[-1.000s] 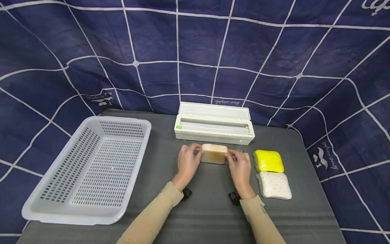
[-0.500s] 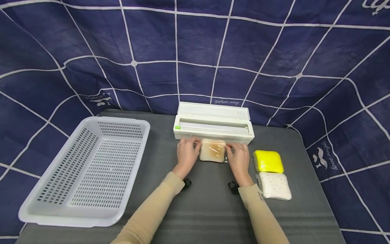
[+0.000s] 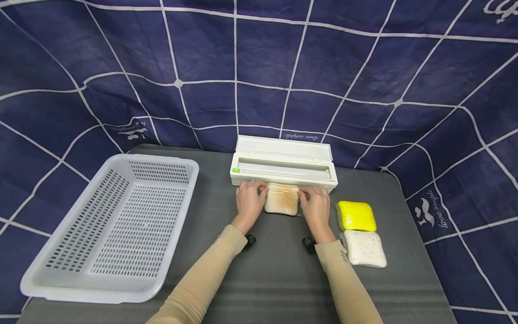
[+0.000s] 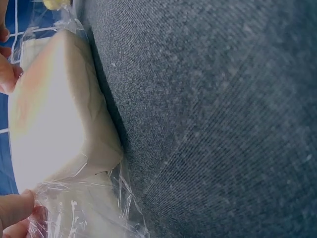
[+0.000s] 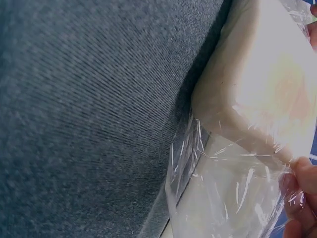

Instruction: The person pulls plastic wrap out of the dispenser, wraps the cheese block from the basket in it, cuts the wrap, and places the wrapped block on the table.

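Observation:
A pale bread slice with a toasted-brown patch lies on the grey table, in front of the white cling film dispenser. Clear cling film covers it and hangs loose past both sides. At the slice's far left corner, my left hand pinches the film between thumb and fingers. My right hand does the same at the far right corner. Both wrist views show wrinkled film bunched at the fingertips and reaching toward the table. The slice's underside is hidden.
The dispenser's lid stands raised at the back. Right of my right hand lie a wrapped yellow slice and a wrapped white speckled slice. A large white perforated basket occupies the left side. Blue gridded cloth hangs behind.
The slice, tilted one second ago with its edge showing, now shows its broad toasted face. Both hands have moved slightly away from the body, toward the dispenser, with the film still pinched.

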Demonstrator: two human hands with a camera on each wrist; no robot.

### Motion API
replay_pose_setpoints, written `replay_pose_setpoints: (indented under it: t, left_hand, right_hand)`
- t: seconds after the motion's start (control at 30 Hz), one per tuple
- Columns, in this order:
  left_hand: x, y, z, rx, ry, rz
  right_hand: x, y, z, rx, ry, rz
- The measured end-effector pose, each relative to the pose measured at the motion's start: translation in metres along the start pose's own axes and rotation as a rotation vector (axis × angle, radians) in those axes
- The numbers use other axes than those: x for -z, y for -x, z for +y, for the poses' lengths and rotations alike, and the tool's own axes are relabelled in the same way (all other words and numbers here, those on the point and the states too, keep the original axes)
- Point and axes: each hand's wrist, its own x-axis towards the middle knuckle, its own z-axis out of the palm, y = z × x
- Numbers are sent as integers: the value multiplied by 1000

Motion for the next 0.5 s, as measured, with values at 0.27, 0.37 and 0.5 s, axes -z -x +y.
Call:
replay_pose_setpoints:
  t: [0.27,0.37,0.5]
  left_hand:
    - [0,-1,-1,-2,8,8]
    - [0,-2,-2,-2,12,0]
    - [3,-4,-6,8,51,3]
  right_hand:
    - [-1,-4,0,-27,-14,-24]
    - [-1,-4,0,-35,-17,-28]
    - [0,-5,-1,-48,-28,-26]
